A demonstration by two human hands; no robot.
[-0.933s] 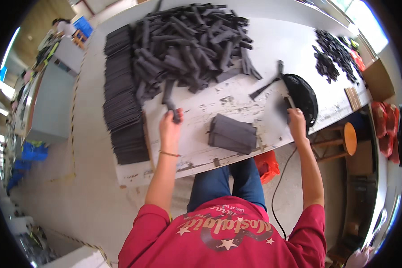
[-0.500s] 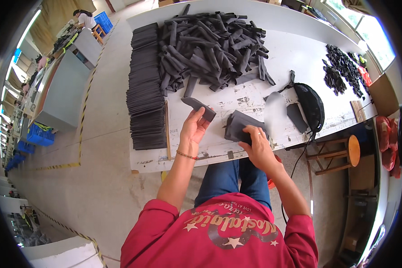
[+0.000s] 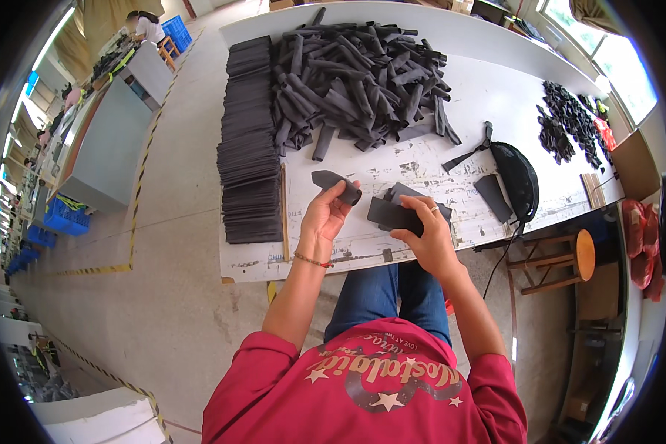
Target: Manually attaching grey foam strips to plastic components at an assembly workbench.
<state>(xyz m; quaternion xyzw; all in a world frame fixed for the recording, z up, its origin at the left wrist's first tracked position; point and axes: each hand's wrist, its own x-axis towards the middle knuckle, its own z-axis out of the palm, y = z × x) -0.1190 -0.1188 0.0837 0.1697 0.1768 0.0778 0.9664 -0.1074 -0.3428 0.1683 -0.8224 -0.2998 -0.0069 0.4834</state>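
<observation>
My left hand [image 3: 323, 222] is closed around a curled dark grey fabric piece [image 3: 336, 185]; one end of it comes to a point and the other is rolled round like a tube. To its right, my right hand [image 3: 431, 238] pinches a flat dark grey fabric piece [image 3: 392, 214] between thumb and fingers. That piece is over a small pile of similar flat pieces [image 3: 404, 192] near the table's front edge, partly covered by the hand. A gap separates the two held pieces.
A long neat stack of dark fabric pieces [image 3: 249, 148] lines the left of the white table [image 3: 488, 89], beside a thin wooden strip [image 3: 284, 214]. Behind lies a heap of rolled pieces [image 3: 362, 81]. A black pouch [image 3: 516, 181] with straps and a wooden stool [image 3: 584, 251] are right.
My right hand has drawn a flat piece leftward from the small pile. The piece in my left hand has turned and its near end now shows a rolled opening.
</observation>
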